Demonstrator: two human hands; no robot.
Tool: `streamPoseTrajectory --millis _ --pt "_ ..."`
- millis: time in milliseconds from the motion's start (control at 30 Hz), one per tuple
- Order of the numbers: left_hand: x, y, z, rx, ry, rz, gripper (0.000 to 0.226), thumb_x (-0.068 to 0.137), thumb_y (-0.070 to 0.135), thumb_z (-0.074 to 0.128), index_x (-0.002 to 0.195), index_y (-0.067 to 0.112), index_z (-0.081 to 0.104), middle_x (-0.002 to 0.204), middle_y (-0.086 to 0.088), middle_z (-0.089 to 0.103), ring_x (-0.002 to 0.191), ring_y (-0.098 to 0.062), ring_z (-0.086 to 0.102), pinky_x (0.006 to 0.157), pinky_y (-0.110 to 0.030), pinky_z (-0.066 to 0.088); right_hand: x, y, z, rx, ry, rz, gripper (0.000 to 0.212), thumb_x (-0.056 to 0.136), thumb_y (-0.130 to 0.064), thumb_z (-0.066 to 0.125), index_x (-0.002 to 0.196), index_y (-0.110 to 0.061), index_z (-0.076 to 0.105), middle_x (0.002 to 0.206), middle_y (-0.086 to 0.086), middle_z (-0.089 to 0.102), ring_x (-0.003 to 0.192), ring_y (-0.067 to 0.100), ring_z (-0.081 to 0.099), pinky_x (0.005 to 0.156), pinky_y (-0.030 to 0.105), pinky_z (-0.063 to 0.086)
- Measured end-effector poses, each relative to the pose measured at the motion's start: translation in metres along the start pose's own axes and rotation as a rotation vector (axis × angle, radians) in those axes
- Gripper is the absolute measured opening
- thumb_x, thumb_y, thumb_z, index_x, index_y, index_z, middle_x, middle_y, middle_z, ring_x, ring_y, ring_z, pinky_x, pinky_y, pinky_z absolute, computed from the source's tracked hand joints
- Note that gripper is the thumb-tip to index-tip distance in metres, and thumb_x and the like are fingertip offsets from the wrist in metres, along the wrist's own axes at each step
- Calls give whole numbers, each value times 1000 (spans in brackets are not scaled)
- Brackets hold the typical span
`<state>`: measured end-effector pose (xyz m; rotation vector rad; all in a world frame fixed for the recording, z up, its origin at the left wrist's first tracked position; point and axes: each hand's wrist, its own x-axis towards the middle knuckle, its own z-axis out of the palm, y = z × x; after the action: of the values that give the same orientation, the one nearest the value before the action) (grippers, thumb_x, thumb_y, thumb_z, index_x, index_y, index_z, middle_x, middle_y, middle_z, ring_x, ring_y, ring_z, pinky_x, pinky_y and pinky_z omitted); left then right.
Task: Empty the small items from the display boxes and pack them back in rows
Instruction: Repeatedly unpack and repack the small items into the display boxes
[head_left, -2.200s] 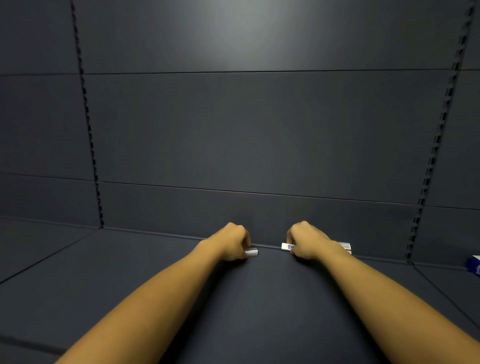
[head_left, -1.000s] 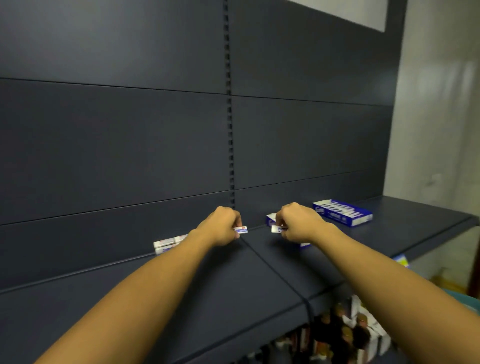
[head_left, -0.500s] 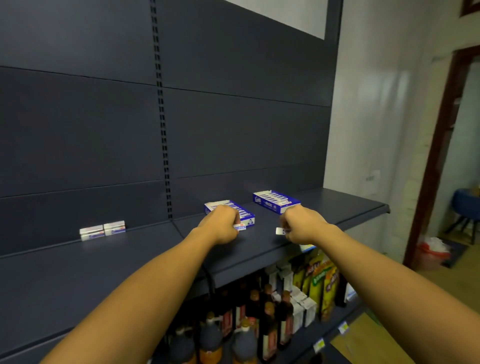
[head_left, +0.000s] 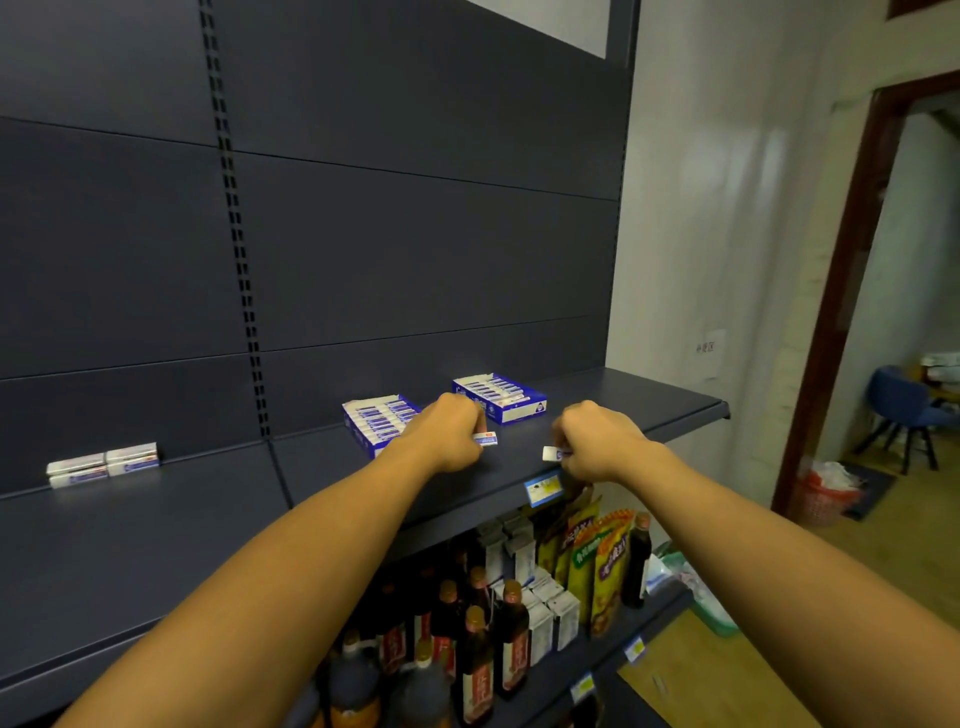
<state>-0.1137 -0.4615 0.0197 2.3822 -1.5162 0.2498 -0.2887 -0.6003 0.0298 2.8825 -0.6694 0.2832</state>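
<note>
Bottles (head_left: 475, 654) crowd the lower shelf nearest me. Above, the left hand (head_left: 448, 439) pinches 1 small packet (head_left: 487, 439) in curled fingers; the right hand (head_left: 597, 440) pinches another (head_left: 551, 453). Behind them, on the dark shelf (head_left: 156, 530), sit 2 display boxes (head_left: 378, 419) (head_left: 500, 396).

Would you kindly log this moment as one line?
left hand: holds item | right hand: holds item | display boxes: on shelf

Small items (head_left: 487, 439) in both hands (head_left: 447, 435)
</note>
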Motion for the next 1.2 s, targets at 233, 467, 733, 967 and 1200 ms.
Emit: streamPoseTrajectory --millis 233,467,733,967,1200 --pt "70 1 23 -13 6 2 14 84 15 69 96 22 63 102 -1 62 88 -16 61 81 -36 57 48 45 19 0 2 -8 18 87 -24 68 104 -19 64 106 4 59 86 20 58 70 32 52" --pt "145 -18 38 -35 -3 -32 20 89 24 72 104 23 59 119 -1 60 98 -14 56 81 -30 55 121 87 28 33 -4 -45 20 90 -25 69 108 -18 65 109 3 63 85 14 53 73 30 54" --pt "197 -37 50 9 5 -79 24 89 22 72 110 21 62 122 -3 61 99 -15 56 84 -33 58 184 104 43 100 14 -108 13 89 -26 70 98 -20 61 113 2 63 94 16 61 75 31 56" --pt "216 -44 57 17 15 -157 23 89 19 71 110 22 62 116 0 62 97 -14 60 81 -28 56 231 115 54 146 29 -171 13 87 -24 71 98 -21 65 110 0 64 91 16 63 72 30 55" --pt "226 -44 70 49 90 -273 26 88 14 70 114 17 66 116 -2 61 95 -14 59 79 -28 55 278 124 71 184 41 -296 22 86 -18 69 107 -23 66 114 -2 61 92 17 62 76 34 58"
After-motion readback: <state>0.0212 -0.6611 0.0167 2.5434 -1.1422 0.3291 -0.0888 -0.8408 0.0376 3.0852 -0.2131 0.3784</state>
